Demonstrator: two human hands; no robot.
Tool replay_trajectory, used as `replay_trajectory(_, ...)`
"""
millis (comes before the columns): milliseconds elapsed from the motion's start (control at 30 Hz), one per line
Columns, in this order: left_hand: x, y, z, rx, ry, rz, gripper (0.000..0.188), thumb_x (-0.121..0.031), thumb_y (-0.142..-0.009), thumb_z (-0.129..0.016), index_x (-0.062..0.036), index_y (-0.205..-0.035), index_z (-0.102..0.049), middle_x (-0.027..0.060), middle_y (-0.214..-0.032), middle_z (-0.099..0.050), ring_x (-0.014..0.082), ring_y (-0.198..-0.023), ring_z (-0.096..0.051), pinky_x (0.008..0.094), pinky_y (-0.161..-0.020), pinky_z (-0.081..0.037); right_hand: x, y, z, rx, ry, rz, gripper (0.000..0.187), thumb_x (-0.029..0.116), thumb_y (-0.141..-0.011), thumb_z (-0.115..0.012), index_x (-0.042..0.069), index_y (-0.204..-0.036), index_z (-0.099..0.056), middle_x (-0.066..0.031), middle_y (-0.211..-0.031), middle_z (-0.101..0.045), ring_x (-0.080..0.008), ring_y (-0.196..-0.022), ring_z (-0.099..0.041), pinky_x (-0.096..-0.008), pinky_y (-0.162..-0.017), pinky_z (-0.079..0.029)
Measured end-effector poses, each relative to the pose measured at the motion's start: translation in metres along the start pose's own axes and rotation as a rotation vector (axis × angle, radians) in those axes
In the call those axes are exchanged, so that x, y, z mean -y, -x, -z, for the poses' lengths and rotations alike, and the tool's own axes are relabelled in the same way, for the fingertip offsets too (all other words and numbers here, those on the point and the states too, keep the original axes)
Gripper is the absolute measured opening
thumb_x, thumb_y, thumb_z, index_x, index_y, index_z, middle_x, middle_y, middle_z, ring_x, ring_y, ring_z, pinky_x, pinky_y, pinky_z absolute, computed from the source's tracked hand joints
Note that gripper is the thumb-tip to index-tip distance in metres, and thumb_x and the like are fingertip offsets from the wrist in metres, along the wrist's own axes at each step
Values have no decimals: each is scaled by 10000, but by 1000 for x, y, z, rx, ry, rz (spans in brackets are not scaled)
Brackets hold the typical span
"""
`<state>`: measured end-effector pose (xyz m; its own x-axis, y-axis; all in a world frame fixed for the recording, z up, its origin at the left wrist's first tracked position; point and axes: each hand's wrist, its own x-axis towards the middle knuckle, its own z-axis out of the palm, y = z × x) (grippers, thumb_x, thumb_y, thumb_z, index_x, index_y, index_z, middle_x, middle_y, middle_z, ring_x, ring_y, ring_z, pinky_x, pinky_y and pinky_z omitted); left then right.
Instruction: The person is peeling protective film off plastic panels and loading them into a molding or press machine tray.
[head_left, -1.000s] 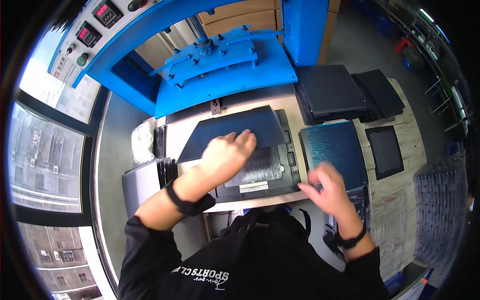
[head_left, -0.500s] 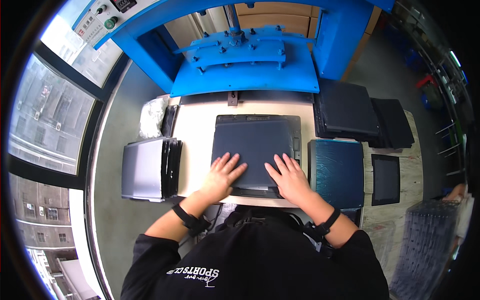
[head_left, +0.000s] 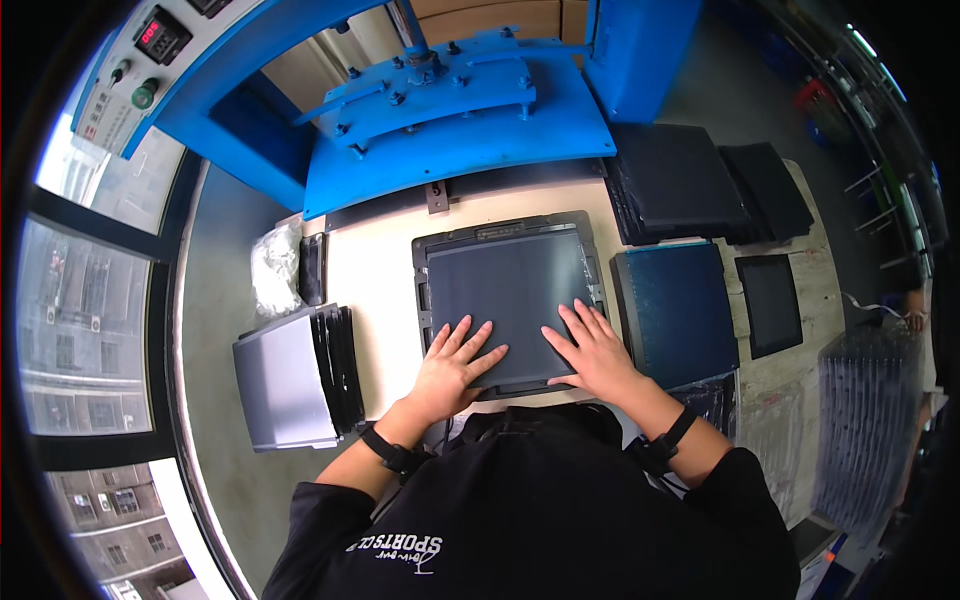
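Note:
A dark grey flat sheet [head_left: 500, 290] lies in a black rectangular tray [head_left: 432, 240] on the pale tabletop in front of me. The tray's rim shows around the sheet on the left, far and right sides. My left hand [head_left: 452, 368] rests flat on the sheet's near left corner, fingers spread. On the near right part, my right hand [head_left: 597, 352] also lies flat with fingers apart, its thumb by the near edge. Neither hand grips anything. Parts of the near rim are hidden under the hands.
Beyond the tray stands a blue press [head_left: 460, 130] with its plate raised. To the left are a stack of grey sheets [head_left: 285, 380] and a clear plastic bag [head_left: 275, 268]. Dark sheet stacks [head_left: 672, 190] and a blue film-covered stack [head_left: 675, 315] stand on the right.
The sheet now sits inside the tray's rim, where before it overlapped the left side. Both hands stay flat on it, having shifted slightly. The whole view has tilted.

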<state>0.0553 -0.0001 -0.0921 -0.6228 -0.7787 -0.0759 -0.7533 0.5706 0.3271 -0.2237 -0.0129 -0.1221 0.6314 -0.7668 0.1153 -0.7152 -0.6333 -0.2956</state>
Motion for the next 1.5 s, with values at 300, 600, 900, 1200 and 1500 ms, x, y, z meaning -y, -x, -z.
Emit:
replay_trajectory(300, 26, -7, -18, -19, -15, -96, 826, -640, -736, -625, -174, -1395, -454, 126, -1505, -316, 398, -1407, -210, 578, -1114, -168, -9, -9, 2, 136, 26, 25, 925, 690, -752, -557, 78, -1423, -382, -221, -1499, -262, -410, -1413, -154, -534, -1147, -97)
replay_trajectory(600, 75, -80, -8, -76, -254, 49, 981, -789, -723, -489, -151, -1454, -345, 191, -1524, -221, 490, -1386, -142, 655, -1087, -95, -60, -116, -17, 9, 157, -52, 861, 650, -848, -465, 53, -1450, -317, -228, -1514, -224, -433, -1408, -145, -556, -1140, -76)
replay_trajectory(900, 67, -78, -5, -41, -212, 76, 954, -779, -742, -476, -161, -1457, -342, 190, -1525, -222, 484, -1395, -131, 681, -1065, -119, -52, -115, -8, 98, 120, -87, 891, 672, -815, -497, 60, -1443, -342, -233, -1507, -225, -451, -1399, -140, -611, -1111, -65)
replay_trajectory(1200, 42, -50, 88, -27, 379, 179, 442, -400, -917, -579, -56, -1193, -610, 128, -1014, -691, 267, -944, -666, 364, -805, -516, -56, -194, -13, 215, -188, -107, 621, 498, -663, -785, 43, -1042, -599, -144, -1235, -502, -312, -1285, -371, -566, -1087, -181)
replay_trajectory(1500, 29, 45, 79, -218, 1470, 416, 681, -527, -992, -312, 77, -1242, -502, 253, -997, -658, 325, -894, -675, 379, -834, -539, -2, -189, 131, -9, -266, 84, 456, 300, -725, -776, 43, -1038, -567, -171, -827, -651, -356, -813, -639, -415, -699, -498)
